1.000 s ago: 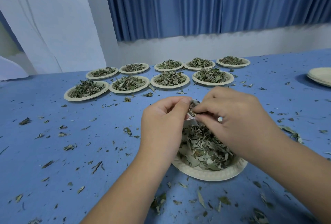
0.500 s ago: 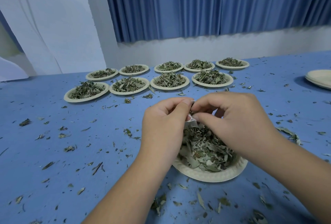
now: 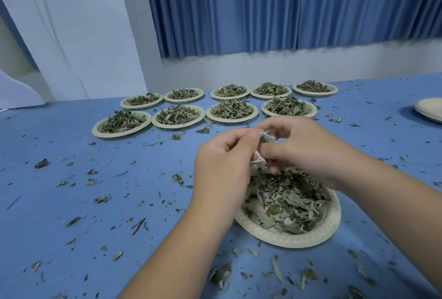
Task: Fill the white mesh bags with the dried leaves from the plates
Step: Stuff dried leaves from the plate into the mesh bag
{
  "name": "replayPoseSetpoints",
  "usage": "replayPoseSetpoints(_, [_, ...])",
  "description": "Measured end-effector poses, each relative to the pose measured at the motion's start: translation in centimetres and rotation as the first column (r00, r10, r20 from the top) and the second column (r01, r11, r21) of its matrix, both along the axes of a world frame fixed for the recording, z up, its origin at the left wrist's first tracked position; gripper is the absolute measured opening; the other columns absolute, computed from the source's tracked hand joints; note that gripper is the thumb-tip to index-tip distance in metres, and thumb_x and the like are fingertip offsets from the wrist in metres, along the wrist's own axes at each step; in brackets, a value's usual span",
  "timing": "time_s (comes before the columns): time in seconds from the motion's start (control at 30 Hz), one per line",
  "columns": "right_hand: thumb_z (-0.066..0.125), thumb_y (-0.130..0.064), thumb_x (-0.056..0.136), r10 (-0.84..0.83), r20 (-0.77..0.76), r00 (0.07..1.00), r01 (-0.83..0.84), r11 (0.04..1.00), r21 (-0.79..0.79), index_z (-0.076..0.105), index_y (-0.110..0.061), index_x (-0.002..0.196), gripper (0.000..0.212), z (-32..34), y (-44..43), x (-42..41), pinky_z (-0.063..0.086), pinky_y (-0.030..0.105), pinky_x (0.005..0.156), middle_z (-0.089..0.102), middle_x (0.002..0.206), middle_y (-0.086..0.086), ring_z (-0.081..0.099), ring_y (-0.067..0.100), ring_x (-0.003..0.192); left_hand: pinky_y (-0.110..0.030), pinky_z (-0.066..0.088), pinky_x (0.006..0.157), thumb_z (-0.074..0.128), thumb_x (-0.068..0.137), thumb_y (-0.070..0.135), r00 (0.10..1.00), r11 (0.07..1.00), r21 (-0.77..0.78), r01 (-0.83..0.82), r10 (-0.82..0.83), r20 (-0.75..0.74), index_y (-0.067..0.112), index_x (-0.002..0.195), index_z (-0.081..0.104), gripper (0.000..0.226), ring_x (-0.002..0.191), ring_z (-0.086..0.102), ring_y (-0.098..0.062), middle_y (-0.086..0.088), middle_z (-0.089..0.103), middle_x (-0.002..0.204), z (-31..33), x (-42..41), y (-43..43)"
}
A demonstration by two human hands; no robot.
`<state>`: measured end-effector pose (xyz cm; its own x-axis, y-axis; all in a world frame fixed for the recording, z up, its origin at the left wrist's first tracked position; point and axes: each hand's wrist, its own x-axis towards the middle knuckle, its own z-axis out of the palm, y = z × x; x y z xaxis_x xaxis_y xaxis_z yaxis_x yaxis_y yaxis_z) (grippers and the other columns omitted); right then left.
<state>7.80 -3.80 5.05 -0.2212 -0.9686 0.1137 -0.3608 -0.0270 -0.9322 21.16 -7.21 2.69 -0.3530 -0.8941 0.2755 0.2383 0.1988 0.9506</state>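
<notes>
A person's left hand (image 3: 222,167) and right hand (image 3: 308,152) are both pinching a small white mesh bag (image 3: 260,160). The bag is bunching up between the thumbs and curled fingers, and dark bits of leaf are showing in its upper folds. It is hanging just above the far rim of a round beige paper plate (image 3: 299,242). That plate is sitting near the front edge of the blue-covered table (image 3: 71,203), right of centre, and is carrying a loose heap of dried grey-green leaves (image 3: 287,203). The left wrist is crossing in front of the plate's left rim, and the right forearm is passing over its right side.

Nine more leaf-filled paper plates (image 3: 179,127) are lining up in two rows along the table's far edge, five behind and four in front. A stack of empty beige plates (image 3: 430,111) is sitting at the right edge, partly cut off by the frame. Scattered leaf fragments (image 3: 277,272) are lying all over the tabletop, thickest around the near plate. A pleated blue curtain (image 3: 287,7) is hanging behind the table, with pale draped cloth (image 3: 71,23) to its left.
</notes>
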Motion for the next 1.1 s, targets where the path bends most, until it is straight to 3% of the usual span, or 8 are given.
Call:
replayPoseSetpoints(0.27, [0.052, -0.003, 0.077, -0.162, -0.449, 0.879, 0.162, 0.986, -0.038, 0.060, -0.019, 0.079, 0.018, -0.1, -2.2, 1.4, 0.041, 0.020, 0.039, 0.065, 0.057, 0.005, 0.059, 0.016, 0.040, -0.011, 0.031, 0.042, 0.064, 0.091, 0.015, 0.997, 0.998, -0.037, -0.049, 0.051, 0.055, 0.020, 0.072, 0.076, 0.023, 0.037, 0.040, -0.001, 0.013, 0.051, 0.047, -0.3, -0.2, -0.3])
replayPoseSetpoints(0.47, [0.069, -0.015, 0.085, 0.126, 0.039, 0.991, -0.129, 0.987, 0.096, 0.073, -0.020, 0.098, 0.015, 0.9, -0.3, -0.3, 0.055, 0.025, 0.061, 0.061, 0.075, 0.003, 0.058, 0.013, 0.065, -0.017, 0.033, 0.047, 0.062, 0.093, 0.020, 0.993, 0.993, -0.032, -0.110, 0.111, 0.036, 0.024, 0.076, 0.077, 0.023, 0.040, 0.043, -0.001, 0.015, 0.053, 0.048, -0.3, -0.2, -0.5])
replayPoseSetpoints(0.53, [0.068, -0.013, 0.086, 0.112, 0.046, 0.993, -0.116, 0.988, 0.098, 0.073, -0.016, 0.097, 0.012, 1.1, -0.2, -0.5, 0.057, 0.027, 0.061, 0.061, 0.075, 0.005, 0.058, 0.016, 0.064, -0.022, 0.036, 0.052, 0.062, 0.093, 0.021, 0.993, 0.993, -0.026, -0.113, 0.114, 0.036, 0.024, 0.078, 0.077, 0.021, 0.042, 0.045, 0.000, 0.016, 0.054, 0.050, -0.4, -0.2, -0.4])
replayPoseSetpoints(0.67, [0.057, 0.004, 0.080, -0.093, -0.229, 0.969, 0.102, 0.994, 0.026, 0.064, -0.009, 0.074, 0.015, 1.0, -1.3, 0.8, 0.040, 0.018, 0.037, 0.056, 0.051, 0.002, 0.051, 0.012, 0.039, -0.033, 0.052, 0.058, 0.063, 0.092, 0.017, 0.997, 0.997, -0.025, -0.068, 0.069, 0.046, 0.022, 0.076, 0.077, 0.022, 0.047, 0.053, -0.005, 0.014, 0.056, 0.051, -0.2, -0.6, 0.2])
replayPoseSetpoints(0.8, [0.048, 0.000, 0.080, -0.187, -0.492, 0.850, 0.200, 0.980, -0.027, 0.053, -0.016, 0.063, 0.024, 0.4, -2.6, 1.8, 0.032, 0.017, 0.037, 0.050, 0.054, 0.000, 0.046, 0.014, 0.045, -0.023, 0.046, 0.050, 0.063, 0.091, 0.014, 0.998, 0.998, -0.025, -0.063, 0.064, 0.028, 0.018, 0.073, 0.076, 0.023, 0.042, 0.051, -0.004, 0.012, 0.055, 0.049, -0.1, -0.5, 0.3])
replayPoseSetpoints(0.87, [0.050, -0.002, 0.082, -0.167, -0.397, 0.903, 0.172, 0.985, -0.022, 0.057, -0.014, 0.066, 0.021, 0.3, -2.6, 1.8, 0.036, 0.018, 0.039, 0.054, 0.053, 0.002, 0.049, 0.015, 0.045, -0.020, 0.044, 0.049, 0.062, 0.092, 0.014, 0.997, 0.997, -0.022, -0.073, 0.074, 0.007, 0.017, 0.076, 0.075, 0.021, 0.039, 0.048, -0.002, 0.012, 0.053, 0.047, 0.0, -0.2, 0.1])
replayPoseSetpoints(0.97, [0.061, -0.013, 0.087, 0.019, -0.020, 1.000, -0.018, 0.998, 0.067, 0.070, -0.014, 0.090, 0.009, 0.7, -1.5, 1.0, 0.046, 0.023, 0.045, 0.067, 0.069, 0.004, 0.058, 0.015, 0.056, -0.036, 0.055, 0.063, 0.061, 0.094, 0.018, 0.992, 0.992, -0.029, -0.126, 0.126, -0.010, 0.019, 0.081, 0.076, 0.020, 0.053, 0.057, -0.010, 0.010, 0.058, 0.056, 0.0, 0.1, -0.3])
replayPoseSetpoints(1.1, [0.067, -0.021, 0.085, 0.272, 0.181, 0.945, -0.304, 0.936, 0.180, 0.067, -0.025, 0.116, 0.031, 1.6, -0.1, -0.2, 0.053, 0.029, 0.065, 0.069, 0.101, 0.005, 0.062, 0.017, 0.080, -0.038, 0.058, 0.066, 0.061, 0.094, 0.017, 0.984, 0.986, 0.031, -0.164, 0.166, -0.071, 0.024, 0.078, 0.076, 0.023, 0.061, 0.065, -0.017, 0.003, 0.068, 0.067, 0.1, 0.1, -0.4])
